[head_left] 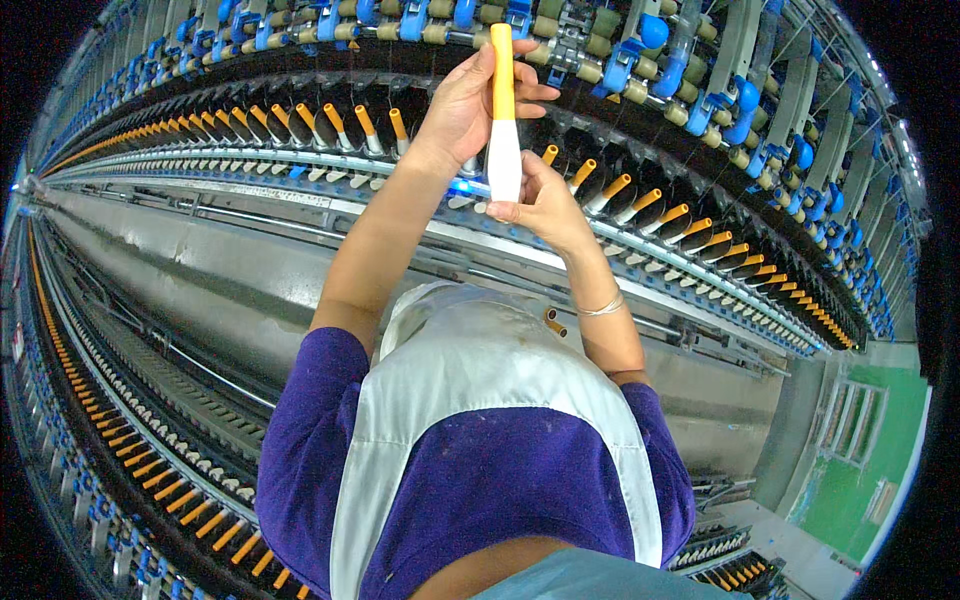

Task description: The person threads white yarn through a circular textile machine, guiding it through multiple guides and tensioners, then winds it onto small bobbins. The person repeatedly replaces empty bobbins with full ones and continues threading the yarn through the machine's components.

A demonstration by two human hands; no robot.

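Observation:
A spinning bobbin [506,150], a yellow tube with white yarn wound on its lower part, stands nearly upright in front of the machine. My right hand [550,208] grips its base, the thumb at the near bottom edge and fingers behind. Higher up, my left hand [465,105] is around the bare yellow part, thumb at its left side and loosely spread fingers reaching behind it to the right. Part of the left palm is hidden by the bobbin. Beyond both hands runs a row of orange-tipped bobbins [620,188] on the spinning frame.
Blue fittings and rollers [622,68] run above the bobbin row. A metal rail [300,222] runs along the frame's near side. Another bobbin row [185,500] stands at lower left. Tubes [555,322] poke from my white apron's [480,350] pocket. A green panel [870,470] is far right.

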